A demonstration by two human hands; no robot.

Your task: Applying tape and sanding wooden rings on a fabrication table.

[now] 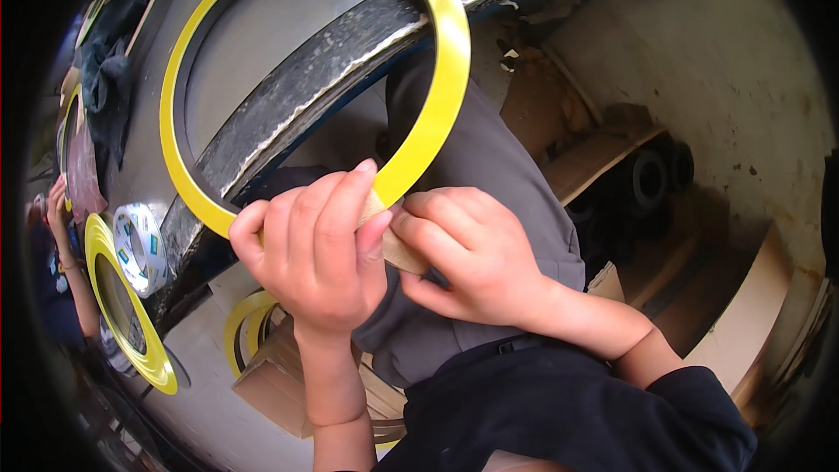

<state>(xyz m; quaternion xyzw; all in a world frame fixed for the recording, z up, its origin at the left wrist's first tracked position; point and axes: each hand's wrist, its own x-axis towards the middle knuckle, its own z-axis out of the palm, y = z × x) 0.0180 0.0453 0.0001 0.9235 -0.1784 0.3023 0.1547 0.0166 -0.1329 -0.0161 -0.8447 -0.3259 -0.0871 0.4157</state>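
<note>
A large flat yellow ring with a dark inner wall is held up over my lap and the bench edge. My left hand is wrapped round its lower part, with the thumb pressed toward the fingers. Just right of that grip, my right hand pinches a tan strip-like piece that lies against the ring's lower right part. Part of this piece also shows beside my left fingertips. Its material is hard to make out, and my fingers hide where it meets the ring.
A metal-topped bench with a worn black edge stands ahead. At left are stacked yellow rings, a white printed tape roll, a dark cloth and another person's hand. A cardboard box sits below; black rolls lie right.
</note>
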